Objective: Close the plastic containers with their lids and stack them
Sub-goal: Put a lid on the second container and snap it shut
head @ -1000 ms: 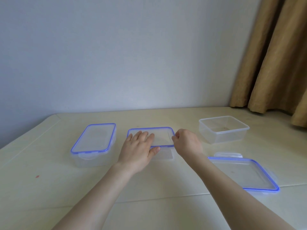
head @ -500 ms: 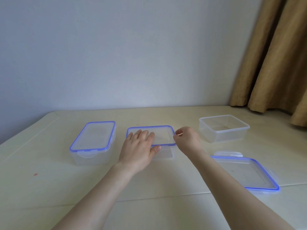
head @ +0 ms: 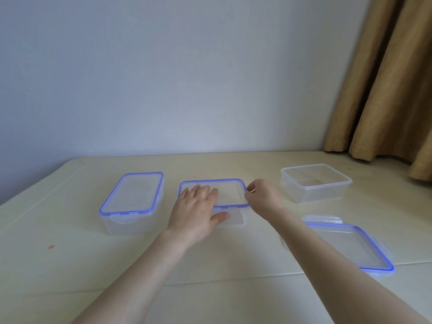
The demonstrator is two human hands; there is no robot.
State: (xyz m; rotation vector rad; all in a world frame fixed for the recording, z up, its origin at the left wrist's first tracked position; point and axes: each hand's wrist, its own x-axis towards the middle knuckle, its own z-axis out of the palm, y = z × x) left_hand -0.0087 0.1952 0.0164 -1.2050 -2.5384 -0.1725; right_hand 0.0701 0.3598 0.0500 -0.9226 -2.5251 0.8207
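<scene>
Three clear plastic containers stand on the cream table [head: 70, 265]. The left container [head: 131, 202] has its blue-rimmed lid on. On the middle container [head: 230, 195] lies a blue-rimmed lid, and my left hand [head: 196, 213] rests flat on it with the thumb against the front wall. My right hand [head: 263, 198] has its fingers curled at the lid's right edge, on the side flap. The right container [head: 315, 183] stands open with no lid. A loose blue-rimmed lid [head: 350, 244] lies flat in front of it.
A white wall runs behind the table. Tan curtains [head: 385, 90] hang at the right, down to the tabletop. A small red spot [head: 51, 247] marks the table at the left. A seam crosses the tabletop near me.
My right hand shifted slightly back along the middle lid's right edge. My left hand stayed flat on the lid. The containers kept their places.
</scene>
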